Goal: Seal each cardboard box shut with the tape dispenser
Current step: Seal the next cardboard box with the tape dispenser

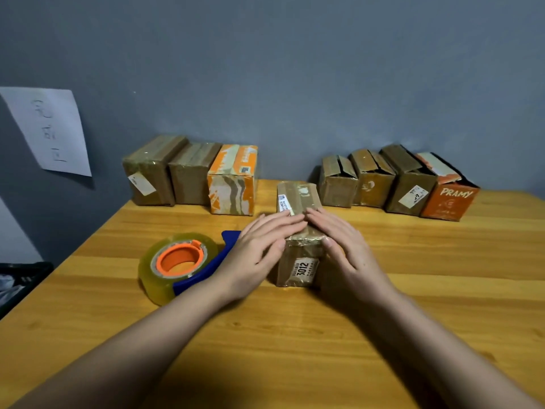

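Brown taped box (298, 228) lies under flat left hand (259, 249) and right hand (348, 246).

"3012" on the near box's label (305, 268), "pramy" – orange box (449, 199)

Grey-blue painted wall (295, 69) across the whole upper half, matte and even, darker toward 1 o'clock. At 9 o'clock, a white sheet of paper (48, 128) stuck to the wall, tilted, with faint handwriting too blurred to read. Below, a wooden table (413, 276) with warm honey-yellow planks, grain and small knots showing, butted against the wall, near corner toward 6 o'clock in shadow. Off the table's left edge at 8 o'clock, a dark black bin or crate (20, 278), contents unclear. Soft, dim indoor light, brightest on the tabletop at 3 o'clock. At 9 o'clock, a paler wall strip (14, 231).
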